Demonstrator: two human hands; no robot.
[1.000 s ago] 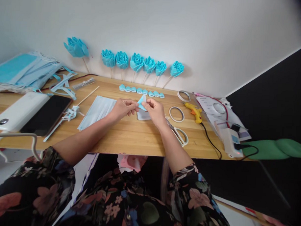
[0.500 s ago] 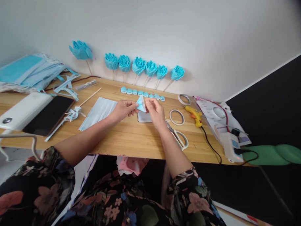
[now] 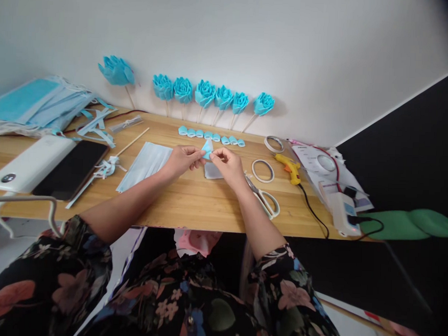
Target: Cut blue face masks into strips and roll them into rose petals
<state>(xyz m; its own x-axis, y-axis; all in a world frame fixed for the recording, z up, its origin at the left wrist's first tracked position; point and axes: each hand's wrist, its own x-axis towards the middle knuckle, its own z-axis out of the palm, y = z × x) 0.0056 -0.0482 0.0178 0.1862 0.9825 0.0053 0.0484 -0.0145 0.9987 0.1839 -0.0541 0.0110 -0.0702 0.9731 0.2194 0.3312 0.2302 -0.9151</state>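
Between my two hands is a small light-blue folded piece of face-mask fabric (image 3: 208, 147), pointed at the top. My left hand (image 3: 184, 160) pinches its left side with thumb and finger. From the right, the fingertips of my right hand (image 3: 227, 164) are closed on its lower edge. Just beyond the hands, a row of small rolled blue petals (image 3: 216, 138) lies on the wooden table. Below the fingers rests a small stack of pale fabric pieces (image 3: 212, 171), partly hidden by my right hand. A pleated face mask (image 3: 145, 166) lies flat beside my left forearm.
Several blue fabric roses on sticks (image 3: 205, 94) lean against the wall. To the right are scissors (image 3: 264, 198), tape rolls (image 3: 262, 171) and a yellow glue gun (image 3: 288, 169) with its cord. On the left are a phone (image 3: 71, 170), a white power bank (image 3: 29, 161) and a mask pile (image 3: 38, 105).
My right hand has moved slightly left and closer to my left hand. The piece's right side is folded over, so it looks narrower. The view has shifted slightly.
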